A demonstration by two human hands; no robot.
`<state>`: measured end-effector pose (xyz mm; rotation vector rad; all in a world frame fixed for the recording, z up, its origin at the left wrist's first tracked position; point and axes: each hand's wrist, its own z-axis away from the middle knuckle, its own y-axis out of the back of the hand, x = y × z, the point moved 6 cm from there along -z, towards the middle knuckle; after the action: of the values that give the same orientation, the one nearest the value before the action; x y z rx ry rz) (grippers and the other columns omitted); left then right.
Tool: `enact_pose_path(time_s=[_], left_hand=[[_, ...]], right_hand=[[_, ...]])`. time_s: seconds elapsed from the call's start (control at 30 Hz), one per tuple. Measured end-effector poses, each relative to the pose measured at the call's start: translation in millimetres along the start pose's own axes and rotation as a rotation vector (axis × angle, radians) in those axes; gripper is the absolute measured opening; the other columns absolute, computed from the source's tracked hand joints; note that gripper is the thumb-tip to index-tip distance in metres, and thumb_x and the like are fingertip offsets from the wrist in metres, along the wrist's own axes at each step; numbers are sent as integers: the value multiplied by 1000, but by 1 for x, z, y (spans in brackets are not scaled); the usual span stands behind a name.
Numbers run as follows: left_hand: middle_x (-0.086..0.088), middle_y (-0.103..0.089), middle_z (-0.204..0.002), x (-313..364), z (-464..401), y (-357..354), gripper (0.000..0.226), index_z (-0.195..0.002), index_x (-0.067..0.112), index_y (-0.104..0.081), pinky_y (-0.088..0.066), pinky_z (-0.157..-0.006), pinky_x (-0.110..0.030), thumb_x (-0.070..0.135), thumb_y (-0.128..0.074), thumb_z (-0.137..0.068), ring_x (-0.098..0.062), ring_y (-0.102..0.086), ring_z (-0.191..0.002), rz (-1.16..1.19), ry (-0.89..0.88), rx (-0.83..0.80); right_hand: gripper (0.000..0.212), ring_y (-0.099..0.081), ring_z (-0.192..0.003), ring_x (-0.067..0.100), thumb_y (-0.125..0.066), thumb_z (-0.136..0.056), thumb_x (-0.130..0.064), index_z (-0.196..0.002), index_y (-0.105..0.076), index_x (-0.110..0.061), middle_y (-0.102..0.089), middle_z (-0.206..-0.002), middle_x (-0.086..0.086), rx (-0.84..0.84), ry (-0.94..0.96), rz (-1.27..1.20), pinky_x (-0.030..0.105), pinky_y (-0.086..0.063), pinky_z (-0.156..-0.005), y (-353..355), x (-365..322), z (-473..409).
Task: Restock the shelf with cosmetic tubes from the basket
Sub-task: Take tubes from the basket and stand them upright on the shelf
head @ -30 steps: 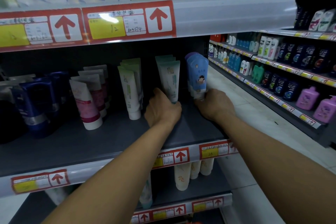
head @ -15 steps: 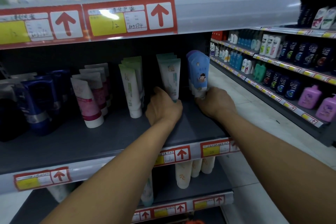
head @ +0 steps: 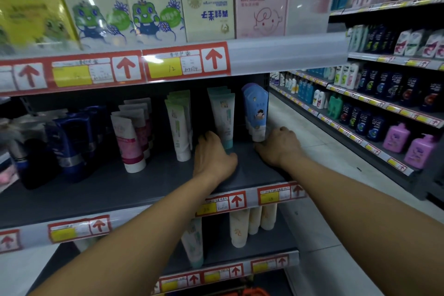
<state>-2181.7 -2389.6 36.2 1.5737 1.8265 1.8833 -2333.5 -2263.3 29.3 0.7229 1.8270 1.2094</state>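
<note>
Grips the foot of the teal tube [head: 222,115] with the left hand [head: 212,158], fingers curled round it. Pinches the foot of the blue tube [head: 255,113] with the right hand [head: 280,146]. Keeps both hands in the same spots as a moment ago; only looks up a bit more. Leaves both tubes standing on their caps near the right end of the shelf [head: 120,190], each at the front of its row. Looks like tidying now. Probably means going back next to the basket [head: 254,292], maybe that orange bit at the bottom.
</note>
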Motion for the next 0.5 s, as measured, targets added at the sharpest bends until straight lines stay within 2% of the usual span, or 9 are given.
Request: enact_pose_path(time_s=[0.17,0.27,0.37,0.5], left_hand=[[-1,-60,-120,0,28,18,29,-118,19,-61,-42,-82,-26,26,-68,-90,-19,-59,-108,-39,-141,-72],[1,-62,-116,1,50,36,26,-116,19,-63,-42,-80,-25,25,-65,-91,-16,-59,-104,-15,-208,-48],[3,-64,-110,-5,73,52,23,-112,20,-64,-44,-77,-26,26,-65,-90,-15,-60,-99,1,-234,-18],[2,-66,-108,-17,101,72,21,-108,21,-64,-51,-81,-31,25,-65,-88,-19,-62,-99,-3,-246,37]], right_hand=[[53,-47,-126,32,-57,-94,-39,-135,-50,-6,-52,-133,15,10,124,26,42,-47,-99,13,-12,34],[47,-53,-118,34,-57,-91,-36,-126,-56,-5,-57,-125,17,47,140,2,39,-49,-85,23,-19,58],[38,-57,-105,34,-57,-89,-32,-115,-60,-5,-61,-112,17,125,182,31,34,-40,-68,30,-32,84],[27,-58,-92,28,-58,-86,-31,-102,-63,-10,-63,-102,12,240,264,12,32,-39,-65,33,-52,120]])
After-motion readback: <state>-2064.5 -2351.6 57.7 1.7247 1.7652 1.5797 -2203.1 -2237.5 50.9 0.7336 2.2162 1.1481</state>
